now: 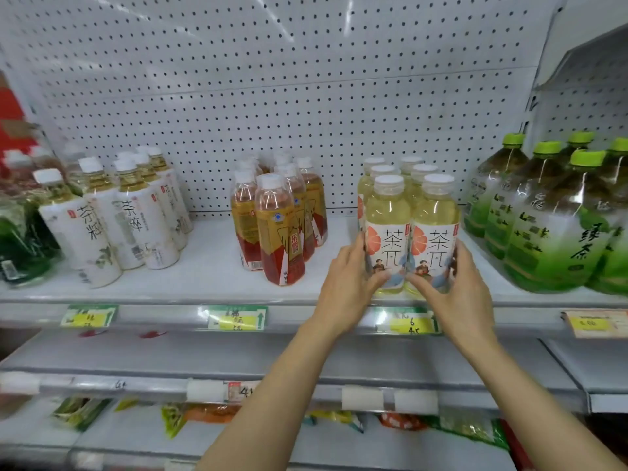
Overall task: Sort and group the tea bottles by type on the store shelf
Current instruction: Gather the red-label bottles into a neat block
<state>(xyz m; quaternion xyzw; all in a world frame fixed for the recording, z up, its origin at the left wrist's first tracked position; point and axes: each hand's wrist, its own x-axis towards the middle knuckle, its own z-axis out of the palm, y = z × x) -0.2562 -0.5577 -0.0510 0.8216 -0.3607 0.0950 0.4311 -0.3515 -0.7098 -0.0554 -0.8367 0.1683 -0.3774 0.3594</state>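
Presently, on the store shelf (210, 266), left to right: white-label tea bottles (102, 219), upright, grouped; amber tea bottles with red-gold labels (277, 229), grouped mid-shelf; pale yellow tea bottles with orange-flower labels (407, 215), two columns; large green tea jugs (550, 215) far right. Front pale pair: likely full, moderately heavy, stiff plastic, slick film labels; best taken at the label waist. Left hand (350, 283) grip curled round the front left bottle (387, 232); right hand (462, 287) grip curled round the front right bottle (436, 232). Both stand at the shelf edge.
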